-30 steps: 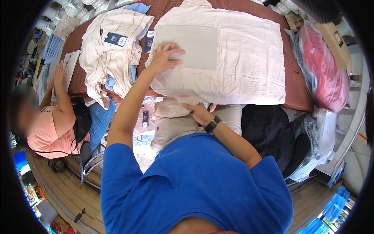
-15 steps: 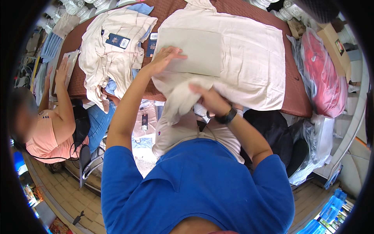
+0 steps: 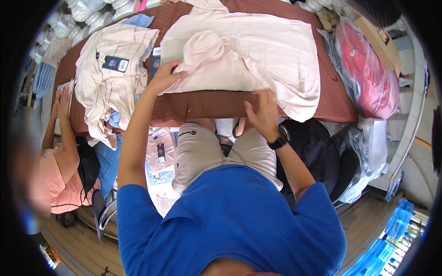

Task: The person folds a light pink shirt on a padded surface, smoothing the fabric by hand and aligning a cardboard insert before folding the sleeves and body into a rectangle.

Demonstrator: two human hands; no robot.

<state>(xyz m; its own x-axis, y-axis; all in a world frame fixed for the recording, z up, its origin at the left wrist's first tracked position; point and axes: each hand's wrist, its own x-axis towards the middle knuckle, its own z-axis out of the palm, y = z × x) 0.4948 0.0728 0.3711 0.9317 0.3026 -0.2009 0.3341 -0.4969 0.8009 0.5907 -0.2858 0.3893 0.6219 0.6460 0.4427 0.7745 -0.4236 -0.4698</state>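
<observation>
Now that the near side of the cream shirt (image 3: 285, 50) has been flipped up from over the shorts (image 3: 198, 147), its bunched, sleeve-like end (image 3: 205, 48) lies across the gray board (image 3: 170, 53), mostly uncovered half a second ago. Shirt is on the brown table (image 3: 207, 106), right of the tagged garment (image 3: 99, 85). Judgement: side fold made, not smoothed. Left hand (image 3: 165, 78) loosely curled at the fold's left end, thumb and fingers apart, no cloth visibly gripped. Right hand (image 3: 265, 116) part-open, apparently empty, over the table's near edge; fingertips blurred.
</observation>
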